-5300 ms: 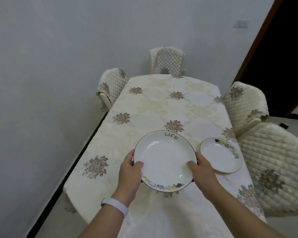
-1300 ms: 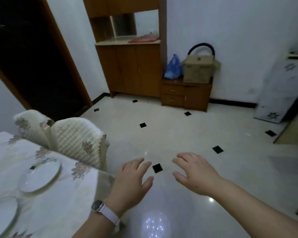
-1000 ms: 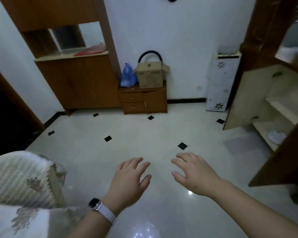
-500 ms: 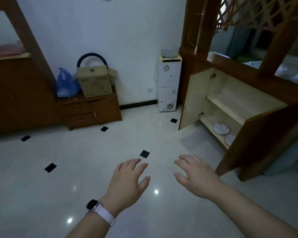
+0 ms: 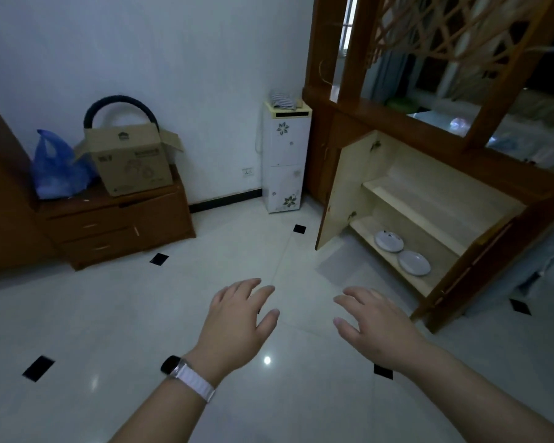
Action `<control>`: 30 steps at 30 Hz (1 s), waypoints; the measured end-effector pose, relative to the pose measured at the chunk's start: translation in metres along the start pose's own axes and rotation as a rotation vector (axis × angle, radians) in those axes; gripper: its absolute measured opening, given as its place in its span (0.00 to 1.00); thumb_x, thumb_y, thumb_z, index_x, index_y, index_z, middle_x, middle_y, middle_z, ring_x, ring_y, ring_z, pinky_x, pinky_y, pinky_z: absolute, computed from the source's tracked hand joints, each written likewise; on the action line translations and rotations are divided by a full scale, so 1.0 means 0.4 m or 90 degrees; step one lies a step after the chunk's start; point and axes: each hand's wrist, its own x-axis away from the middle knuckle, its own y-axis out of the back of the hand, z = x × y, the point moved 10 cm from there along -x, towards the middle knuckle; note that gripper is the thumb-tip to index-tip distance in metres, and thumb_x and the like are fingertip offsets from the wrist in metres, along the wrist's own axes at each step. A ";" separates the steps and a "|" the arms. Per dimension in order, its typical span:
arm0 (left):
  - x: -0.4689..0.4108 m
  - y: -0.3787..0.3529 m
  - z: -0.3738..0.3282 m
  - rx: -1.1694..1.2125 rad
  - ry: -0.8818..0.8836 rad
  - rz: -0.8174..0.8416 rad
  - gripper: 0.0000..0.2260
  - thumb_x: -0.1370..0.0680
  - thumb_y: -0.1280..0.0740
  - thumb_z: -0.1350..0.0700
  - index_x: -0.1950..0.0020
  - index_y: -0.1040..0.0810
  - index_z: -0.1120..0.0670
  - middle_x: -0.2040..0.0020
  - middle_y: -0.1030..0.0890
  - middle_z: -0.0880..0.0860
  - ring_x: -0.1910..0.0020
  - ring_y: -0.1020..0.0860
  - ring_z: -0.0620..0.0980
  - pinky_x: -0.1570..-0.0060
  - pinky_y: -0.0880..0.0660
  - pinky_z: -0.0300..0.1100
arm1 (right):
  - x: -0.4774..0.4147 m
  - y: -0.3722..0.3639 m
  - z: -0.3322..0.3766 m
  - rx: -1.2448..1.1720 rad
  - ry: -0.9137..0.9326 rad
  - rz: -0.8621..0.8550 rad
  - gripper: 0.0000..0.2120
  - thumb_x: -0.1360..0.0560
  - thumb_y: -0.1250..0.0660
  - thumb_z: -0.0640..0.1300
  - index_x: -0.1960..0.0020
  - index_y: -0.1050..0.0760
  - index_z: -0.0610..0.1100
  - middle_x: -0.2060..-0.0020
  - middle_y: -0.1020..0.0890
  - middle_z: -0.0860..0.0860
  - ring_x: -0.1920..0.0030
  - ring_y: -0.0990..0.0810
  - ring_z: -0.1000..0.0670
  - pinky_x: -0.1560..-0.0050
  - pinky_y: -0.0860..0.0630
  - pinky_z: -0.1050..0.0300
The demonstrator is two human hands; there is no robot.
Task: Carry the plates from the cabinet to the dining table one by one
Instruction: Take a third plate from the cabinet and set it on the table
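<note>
Both hands hover palm-down over the glossy tiled floor (image 5: 115, 314) — the left hand (image 5: 237, 324) and the right hand (image 5: 376, 327), fingers spread and gripping nothing. At right the cabinet (image 5: 406, 199) stands open; two plates (image 5: 389, 241) lie just beside each other on its bottom shelf — well apart from the hands.

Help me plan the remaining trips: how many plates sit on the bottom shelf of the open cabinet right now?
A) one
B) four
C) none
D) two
D: two plates, the farther plate and the nearer plate, lie side by side on the bottom shelf of the open cabinet; the shelf above shows none.
</note>
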 end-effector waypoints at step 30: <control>-0.946 -0.289 -0.090 -0.106 -0.187 0.082 0.22 0.22 0.45 0.39 0.34 0.25 0.48 0.37 0.21 0.52 0.38 0.24 0.53 0.41 0.28 0.51 | -0.670 0.090 -0.582 -0.070 -0.130 -0.058 0.25 0.21 0.48 0.61 0.28 0.34 0.53 0.29 0.31 0.53 0.30 0.35 0.51 0.35 0.38 0.54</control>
